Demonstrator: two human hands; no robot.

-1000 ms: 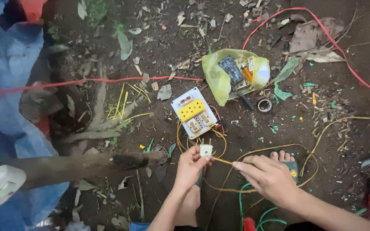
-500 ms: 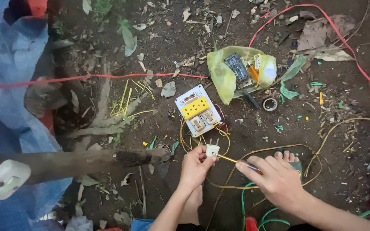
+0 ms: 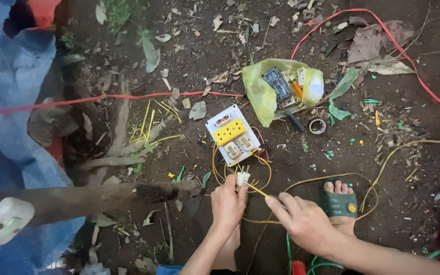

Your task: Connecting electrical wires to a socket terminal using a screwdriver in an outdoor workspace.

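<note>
The left hand (image 3: 228, 203) pinches a small white plug (image 3: 242, 179) above the dirt ground (image 3: 189, 56), just below the socket board (image 3: 232, 134). The right hand (image 3: 304, 221) grips a yellow wire (image 3: 257, 190) running to the plug.

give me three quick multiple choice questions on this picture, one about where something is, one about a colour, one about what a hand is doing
1. Where does the socket board lie?
A. on the soil beyond the hands
B. inside the plastic bag
C. on the log

2. What colour is the plastic bag?
A. blue
B. yellow-green
C. black

3. What is the left hand doing?
A. resting flat
B. holding a small white plug
C. gripping the log

Answers:
1 A, it sits on bare dirt.
2 B, its film is yellow-green.
3 B, the white plug shows at its fingertips, while the right hand pinches a yellow wire.
</note>
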